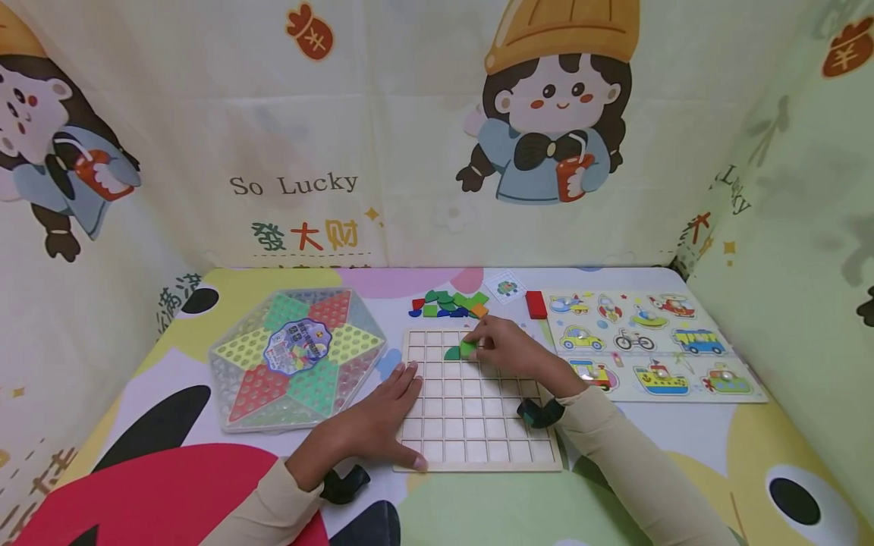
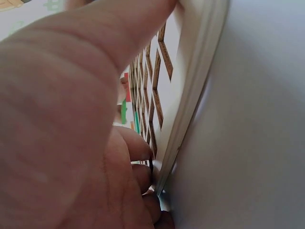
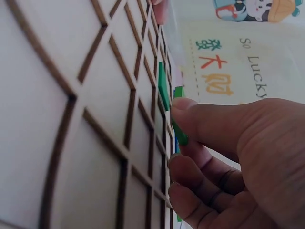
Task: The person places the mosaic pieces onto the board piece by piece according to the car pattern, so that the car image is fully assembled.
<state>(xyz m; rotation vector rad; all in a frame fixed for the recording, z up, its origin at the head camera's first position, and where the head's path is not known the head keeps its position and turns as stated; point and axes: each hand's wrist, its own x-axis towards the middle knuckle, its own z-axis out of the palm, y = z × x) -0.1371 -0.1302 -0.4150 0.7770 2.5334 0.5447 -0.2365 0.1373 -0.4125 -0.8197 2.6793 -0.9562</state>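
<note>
A wooden grid board point(image 1: 471, 428) lies flat on the table. My right hand point(image 1: 508, 349) pinches a light green tile point(image 3: 178, 129) between thumb and fingers, over the upper part of the grid. Just left of it, a dark green piece with a curved edge point(image 1: 452, 353) lies on the board, also seen in the right wrist view. My left hand point(image 1: 372, 417) rests along the board's left side, fingers spread and pointing away, thumb point(image 1: 413, 459) on the lower left corner. In the left wrist view the fingertips point(image 2: 140, 149) are right at the board's edge.
Behind the board lies a pile of coloured pieces point(image 1: 447, 303), with a small pattern card point(image 1: 506, 287) and a red block point(image 1: 536, 305) beside it. A hexagonal Chinese checkers set point(image 1: 297, 409) stands left. A vehicle picture board point(image 1: 655, 364) lies right, partly under my right forearm.
</note>
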